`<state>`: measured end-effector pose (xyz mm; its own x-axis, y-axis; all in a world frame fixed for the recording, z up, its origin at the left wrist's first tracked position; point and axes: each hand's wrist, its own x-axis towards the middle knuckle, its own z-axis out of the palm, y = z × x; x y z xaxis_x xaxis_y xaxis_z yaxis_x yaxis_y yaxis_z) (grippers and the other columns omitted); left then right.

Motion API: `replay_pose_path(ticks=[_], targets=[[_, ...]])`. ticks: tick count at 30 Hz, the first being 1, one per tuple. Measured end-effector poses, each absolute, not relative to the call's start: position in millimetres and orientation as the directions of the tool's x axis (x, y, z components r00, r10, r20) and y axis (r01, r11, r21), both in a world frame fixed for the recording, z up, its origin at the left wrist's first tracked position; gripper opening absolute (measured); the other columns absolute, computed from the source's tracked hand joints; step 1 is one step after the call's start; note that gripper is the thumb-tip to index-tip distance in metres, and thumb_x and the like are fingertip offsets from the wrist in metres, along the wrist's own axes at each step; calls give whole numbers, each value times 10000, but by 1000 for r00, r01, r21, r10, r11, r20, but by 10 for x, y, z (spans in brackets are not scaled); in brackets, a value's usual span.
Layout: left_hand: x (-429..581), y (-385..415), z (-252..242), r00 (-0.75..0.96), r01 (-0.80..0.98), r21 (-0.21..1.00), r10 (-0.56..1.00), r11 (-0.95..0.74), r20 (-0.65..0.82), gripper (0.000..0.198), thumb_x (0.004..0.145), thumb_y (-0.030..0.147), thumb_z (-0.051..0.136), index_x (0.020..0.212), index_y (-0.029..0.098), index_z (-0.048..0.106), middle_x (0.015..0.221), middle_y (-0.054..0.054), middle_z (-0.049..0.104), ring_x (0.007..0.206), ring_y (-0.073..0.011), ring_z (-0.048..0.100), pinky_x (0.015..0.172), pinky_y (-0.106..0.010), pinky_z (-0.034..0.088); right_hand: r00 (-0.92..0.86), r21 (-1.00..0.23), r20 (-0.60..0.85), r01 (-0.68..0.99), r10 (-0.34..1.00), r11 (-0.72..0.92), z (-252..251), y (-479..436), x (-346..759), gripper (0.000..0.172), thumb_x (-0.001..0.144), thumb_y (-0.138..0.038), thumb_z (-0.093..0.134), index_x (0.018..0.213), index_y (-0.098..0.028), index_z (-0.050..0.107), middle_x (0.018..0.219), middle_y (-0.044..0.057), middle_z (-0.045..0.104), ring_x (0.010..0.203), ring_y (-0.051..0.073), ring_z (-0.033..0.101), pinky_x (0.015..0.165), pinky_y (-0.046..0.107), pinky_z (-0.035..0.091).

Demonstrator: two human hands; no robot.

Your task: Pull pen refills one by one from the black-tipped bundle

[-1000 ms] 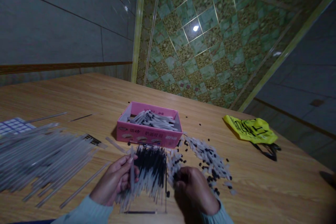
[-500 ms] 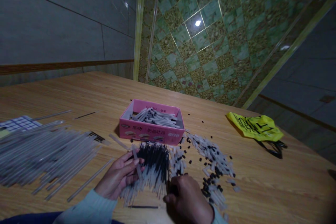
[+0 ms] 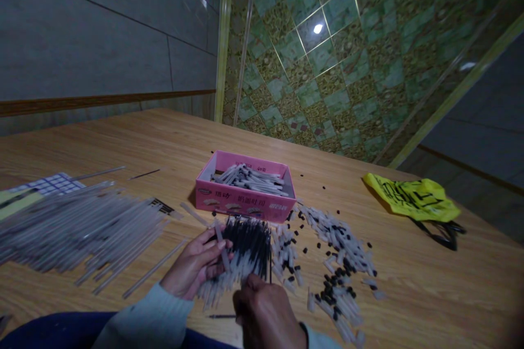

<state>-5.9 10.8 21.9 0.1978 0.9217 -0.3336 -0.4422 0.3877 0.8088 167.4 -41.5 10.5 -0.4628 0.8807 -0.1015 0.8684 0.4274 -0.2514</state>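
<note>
On the wooden table (image 3: 409,283) lies a fan of black-tipped pen refills (image 3: 249,248) just in front of me. My left hand (image 3: 196,267) is closed around a pale translucent pen tube (image 3: 221,245), which points up and away. My right hand (image 3: 264,313) is closed over the near end of the refill pile, pinching what seems to be one thin refill; its fingertips are hidden. A pink cardboard box (image 3: 245,208) with several finished white pieces stands just beyond the refills.
A big heap of clear pen tubes (image 3: 82,226) spreads on the left. White caps and small black bits (image 3: 335,251) are scattered to the right. A crumpled yellow bag (image 3: 413,196) lies at the far right. A gridded sheet (image 3: 49,182) lies at the far left.
My right hand has drawn back from the caps at the right to the near end of the refill pile. My left hand has tilted its tube. The view has shifted slightly.
</note>
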Motion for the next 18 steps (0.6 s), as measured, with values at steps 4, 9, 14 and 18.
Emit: replay_pose_path(ticks=[4, 9, 14, 18], targets=[[-68, 112, 195, 178, -476, 798, 930, 369, -323, 496, 678, 131, 692, 1125, 172, 482, 844, -52, 653, 670, -139, 657, 514, -202, 520, -464, -310, -137, 859, 875, 407, 200, -440, 1751, 186, 690, -136, 520, 845, -191, 608, 885, 44, 630, 689, 163, 589, 542, 243, 325], [-65, 113, 188, 156, -549, 755, 931, 359, -329, 452, 679, 95, 675, 1092, 160, 502, 796, -47, 673, 663, -140, 665, 518, -198, 527, -331, -838, -46, 526, 942, 144, 391, -488, 1889, 91, 789, -277, 505, 769, -190, 522, 703, -6, 531, 698, 148, 483, 623, 232, 340], [-44, 122, 168, 180, -594, 709, 921, 381, -344, 444, 705, 45, 631, 1110, 152, 485, 771, -43, 682, 645, -124, 667, 511, -175, 519, -395, -991, -80, 130, 915, -30, 326, -458, 1811, 298, 734, -444, 588, 698, -181, 453, 584, -56, 379, 549, 101, 339, 510, 216, 266], [-46, 127, 153, 181, -590, 713, 923, 378, -340, 409, 734, 47, 602, 1109, 151, 479, 790, -49, 676, 646, -115, 664, 523, -176, 519, -351, -985, -84, 168, 933, -26, 240, -446, 1779, 295, 728, -426, 607, 681, -170, 469, 594, -49, 400, 571, 103, 351, 524, 218, 270]])
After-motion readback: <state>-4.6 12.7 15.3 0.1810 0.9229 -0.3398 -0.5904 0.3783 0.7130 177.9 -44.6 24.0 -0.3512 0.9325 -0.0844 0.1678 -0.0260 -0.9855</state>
